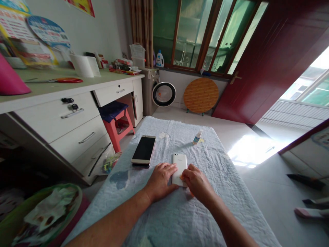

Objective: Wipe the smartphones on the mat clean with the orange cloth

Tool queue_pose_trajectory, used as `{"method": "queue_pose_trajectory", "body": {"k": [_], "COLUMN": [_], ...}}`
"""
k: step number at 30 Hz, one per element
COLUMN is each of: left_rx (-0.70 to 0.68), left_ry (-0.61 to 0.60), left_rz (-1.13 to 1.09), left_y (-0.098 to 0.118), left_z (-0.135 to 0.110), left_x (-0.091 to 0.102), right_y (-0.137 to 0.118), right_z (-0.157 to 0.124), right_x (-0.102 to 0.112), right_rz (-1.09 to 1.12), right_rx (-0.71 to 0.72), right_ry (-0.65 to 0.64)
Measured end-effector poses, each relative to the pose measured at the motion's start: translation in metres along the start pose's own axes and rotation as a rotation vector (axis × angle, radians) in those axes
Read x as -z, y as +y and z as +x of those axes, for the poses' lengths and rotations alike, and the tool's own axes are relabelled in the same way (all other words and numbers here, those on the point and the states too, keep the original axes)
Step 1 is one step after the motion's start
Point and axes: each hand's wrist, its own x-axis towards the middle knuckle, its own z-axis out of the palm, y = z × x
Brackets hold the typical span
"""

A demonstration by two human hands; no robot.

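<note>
A white smartphone [179, 167] lies face down on the cloth-covered table. My left hand [160, 180] holds it along its left side, fingers over the edge and thumb near the bottom corner. My right hand [195, 180] is closed on an orange cloth [191, 194], pressing it on the phone's lower right part; most of the cloth is hidden in the fist. To the left, a large gold-rimmed smartphone [144, 149] with a dark screen rests on top of something dark, perhaps another phone. A small spray bottle [197, 137] with a clear cap stands beyond the white phone.
A pale blue quilted cloth [164, 219] covers the table. Left are a desk [66, 118] with drawers, a red stool [117, 128] and a waste bin [81, 202] holding crumpled tissues. Behind stand a washing machine [150, 92] with its door open and a round wooden tabletop [201, 95].
</note>
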Motion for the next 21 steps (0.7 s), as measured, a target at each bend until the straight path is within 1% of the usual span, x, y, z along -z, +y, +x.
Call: {"method": "queue_pose_trajectory", "body": {"k": [4,7,10,12,16,21], "left_rx": [-0.014,-0.019,-0.021,-0.016,-0.001,-0.025], "left_ry": [0.032,0.076,0.096,0.092,0.077,0.052], "left_rz": [-0.01,-0.039,-0.045,-0.038,-0.036,-0.055], "left_y": [-0.002,-0.005,-0.008,-0.01,-0.009,-0.003], "left_z": [-0.001,-0.001,-0.002,-0.002,-0.002,-0.001], "left_x": [-0.003,-0.007,-0.011,-0.012,-0.009,0.0], "right_y": [-0.015,-0.024,-0.027,-0.027,-0.026,-0.026], "right_z": [0.008,0.014,0.014,0.012,0.005,-0.004], "right_x": [-0.01,-0.022,-0.031,-0.033,-0.028,-0.014], "right_rz": [-0.051,-0.069,-0.056,-0.024,0.072,0.122], "right_rx": [0.043,0.084,0.102,0.131,0.19,0.154], "right_ry": [0.009,0.047,0.082,0.074,0.008,-0.042]}}
